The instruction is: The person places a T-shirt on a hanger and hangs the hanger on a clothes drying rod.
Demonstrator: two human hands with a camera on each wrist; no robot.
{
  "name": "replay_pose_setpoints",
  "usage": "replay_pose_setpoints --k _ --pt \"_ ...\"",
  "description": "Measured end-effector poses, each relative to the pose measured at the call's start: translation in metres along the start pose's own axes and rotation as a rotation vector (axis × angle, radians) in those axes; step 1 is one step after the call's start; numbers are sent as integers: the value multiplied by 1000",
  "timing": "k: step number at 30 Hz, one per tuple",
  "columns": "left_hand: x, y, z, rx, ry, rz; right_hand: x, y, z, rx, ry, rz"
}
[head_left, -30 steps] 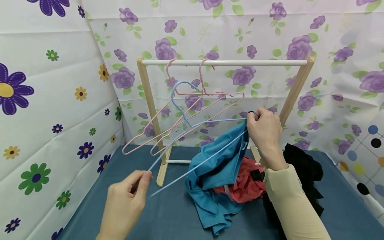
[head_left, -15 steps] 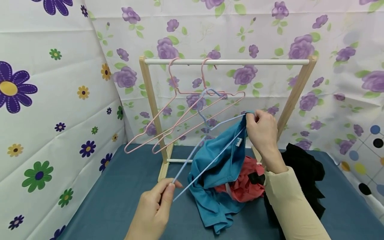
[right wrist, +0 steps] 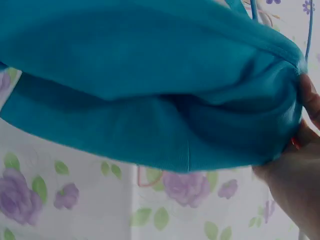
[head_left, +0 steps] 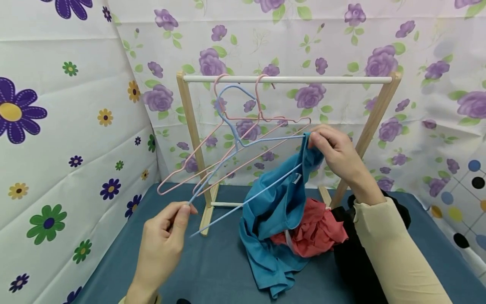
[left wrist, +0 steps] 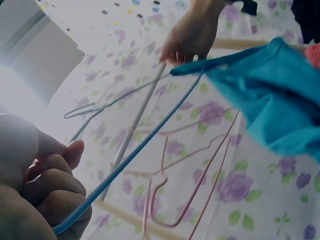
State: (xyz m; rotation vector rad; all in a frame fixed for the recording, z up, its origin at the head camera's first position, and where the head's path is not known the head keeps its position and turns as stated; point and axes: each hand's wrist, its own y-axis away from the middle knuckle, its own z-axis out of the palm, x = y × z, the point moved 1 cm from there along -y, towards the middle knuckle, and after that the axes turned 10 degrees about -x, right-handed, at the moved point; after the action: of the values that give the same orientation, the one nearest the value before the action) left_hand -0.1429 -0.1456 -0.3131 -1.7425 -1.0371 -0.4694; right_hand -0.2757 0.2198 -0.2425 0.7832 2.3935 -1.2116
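Observation:
In the head view my left hand (head_left: pixel 163 236) pinches a light blue hanger (head_left: pixel 216 169) at its left end. Its hook points up, in front of the pink hangers. The hanger's other end runs into the opening of a blue garment (head_left: pixel 273 202). My right hand (head_left: pixel 338 156) grips the edge of that garment by the hanger's right end. A small white label shows inside the cloth. Most of the garment hangs down, its lower part lying on the table. In the right wrist view the blue cloth (right wrist: pixel 150 100) hangs from the right hand (right wrist: pixel 300 145).
Two pink hangers (head_left: pixel 228 156) hang from the white bar (head_left: pixel 288 79) of a wooden-legged rack. A crumpled red cloth (head_left: pixel 315 232) lies on the dark blue table (head_left: pixel 212 270) beside the blue garment. Black clothes (head_left: pixel 353 261) lie at the right, partly behind the right forearm.
The left hand first moved right with the hanger, then back left, and the hook dipped and rose again. The right hand has lifted slightly with the garment's edge, its fingers spread more along it.

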Motion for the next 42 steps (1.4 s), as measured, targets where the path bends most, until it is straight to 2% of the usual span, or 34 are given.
replay_pose_setpoints --k 2,4,7,10,14,17,20,25,33,42 --pt "-2 -3 -3 26 -2 6 0 0 -6 -44 -29 -16" --pt "-3 -6 -5 51 -4 36 -1 -1 -14 -85 13 -37" --pt "-7 -12 -6 77 -7 87 2 -4 -23 -136 196 -94" --pt "-15 -19 -5 92 -20 144 4 -7 -27 -145 370 -161" --pt "-29 -25 -2 99 -19 228 0 -6 -30 -123 458 -266" --pt "-38 -30 -2 124 -8 312 -6 -4 -28 -129 468 -338" --pt "-45 -35 -3 161 -3 377 -12 -4 -23 -163 430 -369" --pt "-53 -38 0 168 -25 404 -16 -3 -10 -177 414 -365" --pt "-53 -39 14 127 -57 460 -12 -1 11 -97 492 -359" --pt "-55 -42 27 96 -42 503 -17 -5 30 -86 447 -335"
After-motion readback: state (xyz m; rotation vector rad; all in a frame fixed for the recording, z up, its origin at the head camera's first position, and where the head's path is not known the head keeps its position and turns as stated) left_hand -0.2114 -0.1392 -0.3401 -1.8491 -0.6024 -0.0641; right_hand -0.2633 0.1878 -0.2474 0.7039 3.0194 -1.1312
